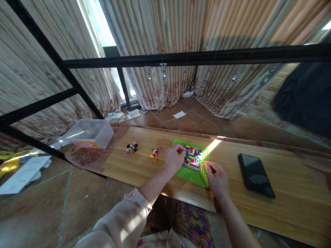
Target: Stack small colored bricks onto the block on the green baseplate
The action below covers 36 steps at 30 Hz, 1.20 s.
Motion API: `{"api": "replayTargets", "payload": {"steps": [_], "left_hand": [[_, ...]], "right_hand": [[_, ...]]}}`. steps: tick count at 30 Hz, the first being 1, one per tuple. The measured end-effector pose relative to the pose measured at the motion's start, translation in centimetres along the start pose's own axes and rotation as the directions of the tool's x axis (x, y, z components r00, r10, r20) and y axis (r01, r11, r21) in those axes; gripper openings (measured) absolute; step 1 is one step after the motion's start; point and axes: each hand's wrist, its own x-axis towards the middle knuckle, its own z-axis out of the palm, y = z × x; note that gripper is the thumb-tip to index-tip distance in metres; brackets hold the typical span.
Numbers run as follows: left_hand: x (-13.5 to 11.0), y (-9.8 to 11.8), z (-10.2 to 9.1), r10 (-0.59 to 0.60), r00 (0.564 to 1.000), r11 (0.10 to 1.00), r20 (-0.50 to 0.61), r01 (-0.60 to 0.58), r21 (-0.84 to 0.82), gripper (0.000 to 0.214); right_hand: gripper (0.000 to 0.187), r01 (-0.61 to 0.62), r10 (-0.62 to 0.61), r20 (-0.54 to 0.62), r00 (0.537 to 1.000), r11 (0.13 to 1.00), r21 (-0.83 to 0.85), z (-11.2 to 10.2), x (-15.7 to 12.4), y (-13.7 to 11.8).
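A green studded baseplate (192,174) lies on the wooden table (284,206), with a patch of small coloured bricks (192,156) set on its middle. My left hand (173,157) rests on the plate's left edge, fingers pinched together at the edge of the brick patch; what they hold is too small to make out. My right hand (216,178) sits at the plate's right front corner, fingers curled against the plate's edge. Two heaps of loose small bricks lie left of the plate, one dark and pink (131,148), one mixed (154,152).
A black phone (256,175) lies face up right of the plate. A clear plastic box (90,132) stands at the table's left end. A black metal frame (181,58) crosses above. Curtains hang behind, and papers lie on the tiled floor.
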Motion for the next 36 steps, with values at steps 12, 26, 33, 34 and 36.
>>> {"api": "replayTargets", "payload": {"steps": [12, 26, 33, 34, 36], "left_hand": [[0.7, -0.6, 0.5, -0.070, 0.998, 0.992, 0.011, 0.070, -0.104, 0.005], [-0.6, 0.9, -1.2, 0.315, 0.873, 0.691, 0.373, -0.480, 0.541, 0.020], [-1.1, -0.6, -3.2, 0.277, 0.948, 0.846, 0.156, -0.318, 0.429, 0.028], [-0.8, -1.2, -3.9, 0.248, 0.962, 0.858, 0.113, -0.272, 0.435, 0.030], [-0.1, -2.8, -5.2, 0.170, 0.983, 0.849, 0.075, -0.184, 0.496, 0.030]], "right_hand": [[0.027, -0.001, 0.001, -0.003, 1.000, 1.000, -0.007, 0.1, -0.1, 0.1], [0.030, 0.012, -0.012, 0.004, 1.000, 0.999, -0.048, 0.0, -0.1, 0.3], [0.032, 0.020, -0.019, 0.029, 0.999, 0.998, -0.059, -0.1, -0.2, 0.9], [0.033, 0.023, -0.021, 0.031, 0.999, 0.998, -0.061, -0.1, -0.2, 1.0], [0.033, 0.029, -0.027, 0.031, 0.999, 0.997, -0.065, -0.1, -0.2, 1.0]]}}
